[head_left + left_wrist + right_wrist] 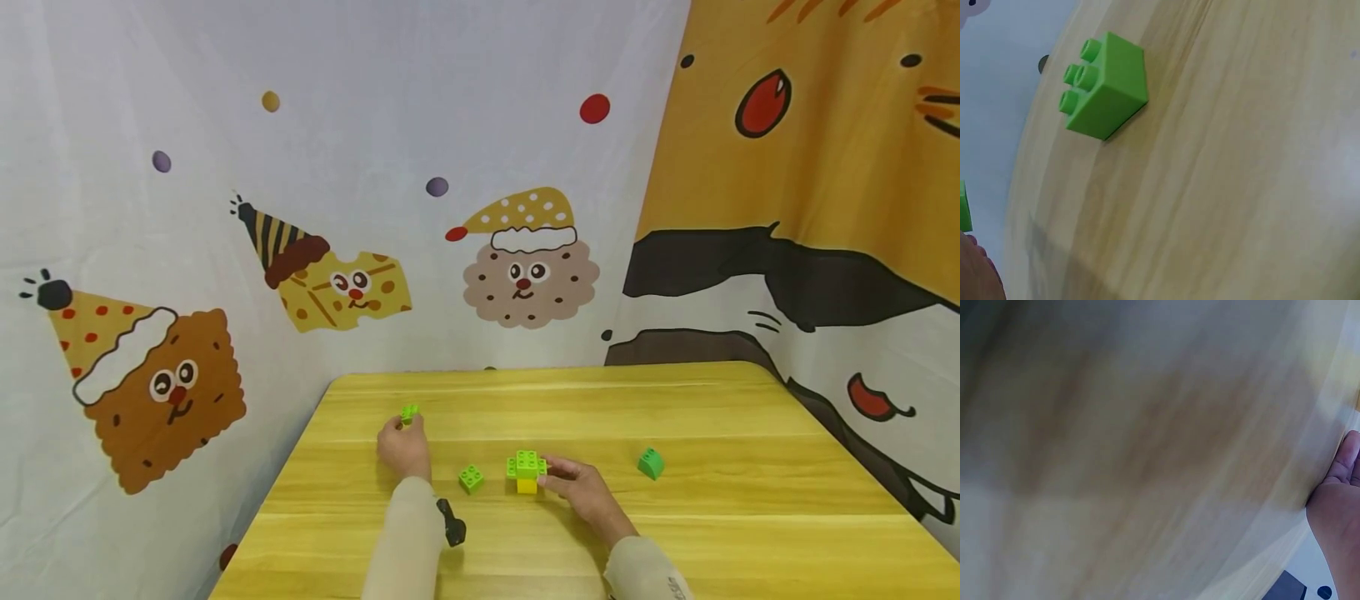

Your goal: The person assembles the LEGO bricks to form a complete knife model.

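Note:
My left hand [405, 448], at the left part of the table, pinches a lime green toy brick [409, 414] at its fingertips. In the left wrist view only a sliver of that brick [965, 209] shows at the edge. My right hand [588, 493] holds the right side of a small brick build [527, 465], thumb in front and fingers behind. Lime green studded bricks form its wide top, over a yellow brick [527, 486]. Between the hands lies a loose lime green brick [471, 477], studs up. The right wrist view shows the hand [1335, 512] but no bricks.
A darker green brick with a sloped side [651, 463] sits to the right of my right hand. The wooden table [720, 533] has its far edge against a cartoon-printed curtain [420, 83]. A black strap [452, 523] is at my left sleeve.

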Tool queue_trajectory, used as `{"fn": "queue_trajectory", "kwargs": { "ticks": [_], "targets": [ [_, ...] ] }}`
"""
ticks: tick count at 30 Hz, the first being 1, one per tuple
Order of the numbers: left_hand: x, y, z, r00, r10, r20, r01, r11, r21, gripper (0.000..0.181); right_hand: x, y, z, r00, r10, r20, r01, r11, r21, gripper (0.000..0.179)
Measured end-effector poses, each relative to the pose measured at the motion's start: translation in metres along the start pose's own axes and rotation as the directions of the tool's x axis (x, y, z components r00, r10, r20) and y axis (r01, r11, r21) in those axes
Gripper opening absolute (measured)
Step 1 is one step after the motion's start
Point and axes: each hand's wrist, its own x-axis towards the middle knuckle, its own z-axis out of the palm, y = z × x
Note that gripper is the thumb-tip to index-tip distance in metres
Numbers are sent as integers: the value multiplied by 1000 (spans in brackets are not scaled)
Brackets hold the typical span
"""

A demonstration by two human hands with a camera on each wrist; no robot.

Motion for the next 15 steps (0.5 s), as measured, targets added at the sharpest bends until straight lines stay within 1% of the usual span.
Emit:
{"fn": "queue_trajectory", "kwargs": {
  "ticks": [6,12,13,15],
  "targets": [
    [2,13,2,995,85,53,-84,996,-19,40,0,1,-1,1000,3,5,-3,1000,-5,50],
    [6,23,5,985,127,115,-119,990,-73,36,1,3,-2,1000,-7,18,7,1000,-3,52],
    [6,25,5,983,130,128,-119,989,-91,36,2,4,-1,1000,-9,18,9,1000,-1,51],
    [8,28,6,977,155,150,-140,985,-104,36,2,4,-1,1000,-13,15,13,1000,3,51]
  ]
}}
